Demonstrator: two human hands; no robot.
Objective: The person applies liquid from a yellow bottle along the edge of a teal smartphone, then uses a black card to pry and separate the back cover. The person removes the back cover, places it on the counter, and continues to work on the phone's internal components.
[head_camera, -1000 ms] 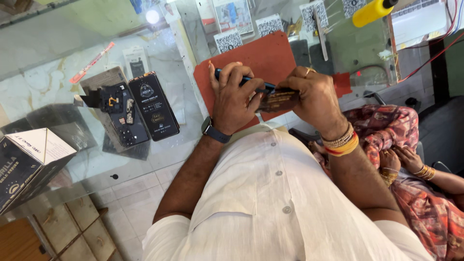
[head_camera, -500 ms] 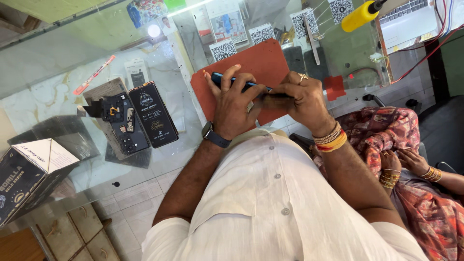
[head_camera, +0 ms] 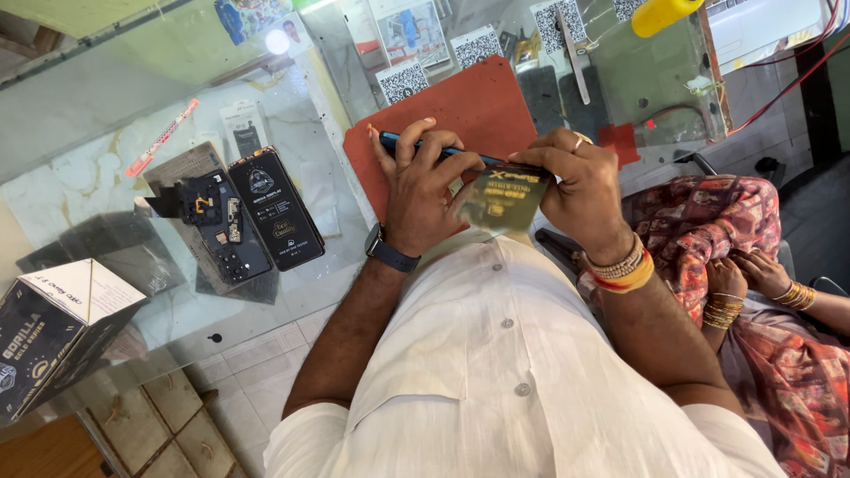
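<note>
My left hand (head_camera: 423, 190) grips a thin blue-edged phone (head_camera: 443, 150) held on edge over a red mat (head_camera: 460, 106). My right hand (head_camera: 575, 181) holds the phone's other end and pinches a dark printed film (head_camera: 506, 202) that hangs off the phone toward my white shirt. A dark watch sits on my left wrist. Beaded and orange bands circle my right wrist.
On the glass counter (head_camera: 106, 177) lie a black phone screen (head_camera: 276, 221), an opened phone back (head_camera: 221, 230) and a red-white pen (head_camera: 161, 139). A dark box (head_camera: 49, 332) stands at the left edge. A seated person's hands (head_camera: 753, 274) are at the right.
The dark film has peeled away from the phone and now hangs down toward me. Both hands have shifted slightly nearer my body.
</note>
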